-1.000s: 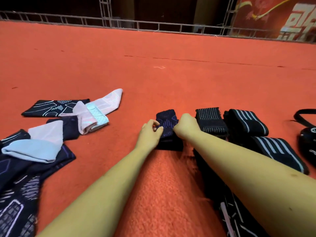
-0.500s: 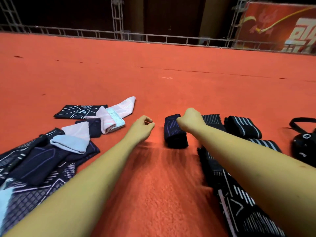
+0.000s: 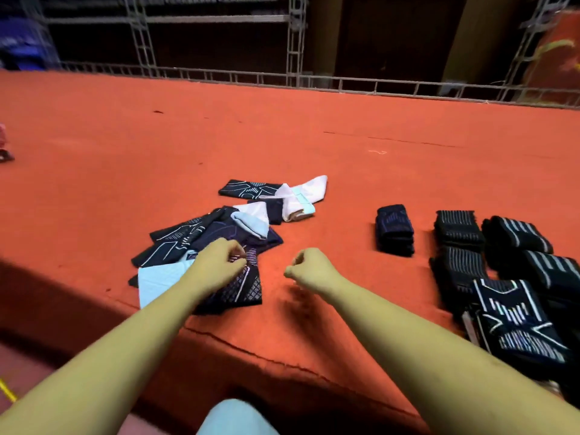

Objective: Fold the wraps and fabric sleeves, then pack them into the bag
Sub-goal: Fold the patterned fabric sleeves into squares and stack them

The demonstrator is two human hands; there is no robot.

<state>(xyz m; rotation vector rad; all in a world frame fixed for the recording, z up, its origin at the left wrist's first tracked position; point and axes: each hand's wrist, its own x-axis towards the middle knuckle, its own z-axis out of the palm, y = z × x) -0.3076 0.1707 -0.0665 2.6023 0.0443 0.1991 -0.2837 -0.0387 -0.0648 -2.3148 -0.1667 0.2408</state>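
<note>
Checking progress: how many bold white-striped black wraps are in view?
2. The far bold-striped wrap lies at the right, beside the thin-striped wraps; the near bold-striped wrap lies just in front of it. The frame edge may hide others.

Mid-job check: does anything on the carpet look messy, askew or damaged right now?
No item looks damaged. The unfolded sleeves left of centre lie crisscrossed in a heap, where the left hand reaches, unlike the folded wraps lined up on the right. The carpet shows a ragged seam line near its front edge.
</note>
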